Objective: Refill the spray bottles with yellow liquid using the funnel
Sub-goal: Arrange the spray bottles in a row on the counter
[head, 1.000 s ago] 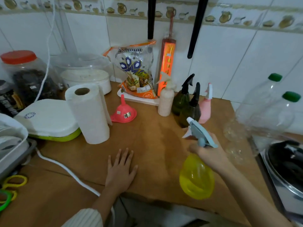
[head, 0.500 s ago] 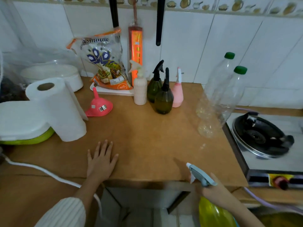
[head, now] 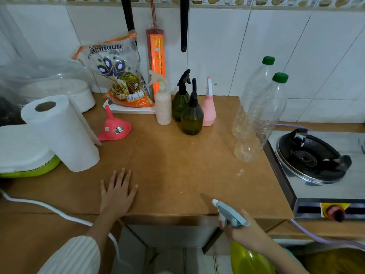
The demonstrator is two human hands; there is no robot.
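Yellow spray bottle (head: 246, 258), with a grey-blue trigger head (head: 230, 215), hangs below and in front of the desk (head: 177, 171) edge, gripped around its neck by the right hand (head: 245, 233), fingers closed on it; carried by the neck, the bottle stays upright and its body clears the edge. Left hand (head: 117, 192) lies flat and empty on the desk near the front edge, fingers spread, apparently steadying the person. Bare board in the middle of the desk offers a working area for filling. Farther back, a roll of paper towel (head: 61, 133) stands upright at left, presumably kept close for spills, and the pink funnel (head: 113, 127) rests mouth-down, spout up, just beside it. Toward the wall stand four more spray bottles: a cream one (head: 163, 107), two dark green ones (head: 191, 117), and a pink one (head: 208, 109), closely grouped, heads on. At right, two clear plastic bottles with green caps (head: 256, 119) stand beside the gas stove (head: 316, 161); they look empty. No yellow refill supply can be identified with certainty.
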